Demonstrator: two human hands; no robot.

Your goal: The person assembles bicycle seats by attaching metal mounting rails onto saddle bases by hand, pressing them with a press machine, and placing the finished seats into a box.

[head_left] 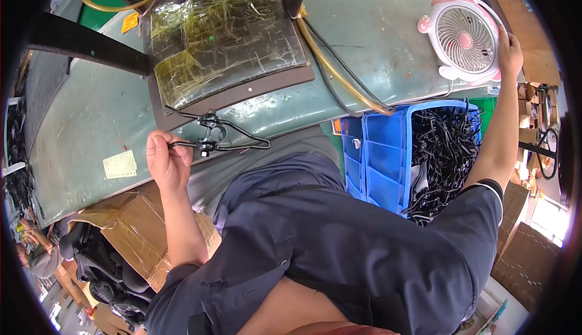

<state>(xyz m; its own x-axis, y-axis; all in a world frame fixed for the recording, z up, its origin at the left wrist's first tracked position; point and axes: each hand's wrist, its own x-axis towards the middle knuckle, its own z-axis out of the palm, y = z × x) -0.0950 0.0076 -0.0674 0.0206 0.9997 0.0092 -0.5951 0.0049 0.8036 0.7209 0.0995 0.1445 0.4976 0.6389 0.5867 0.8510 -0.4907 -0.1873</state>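
My left hand (167, 162) is closed on one end of a black saddle rail (242, 146), made of bent rods with a bolted clamp in its middle. The rail is raised near the front edge of the green worktable (91, 135). On the far right, my right hand (510, 53) has its fingers around the outer side of a small pink and white fan (464, 40). The fan stands on the table with its round grille showing; part of my grip is hidden behind its rim.
A taped plate (230, 50) lies between dark metal posts. Hoses (339, 74) cross the table beside it. A blue crate (383, 153) full of black rods stands at the table's edge. A cardboard box (133, 226) and black saddles (109, 268) are lower left. Another person (42, 256) is beyond.
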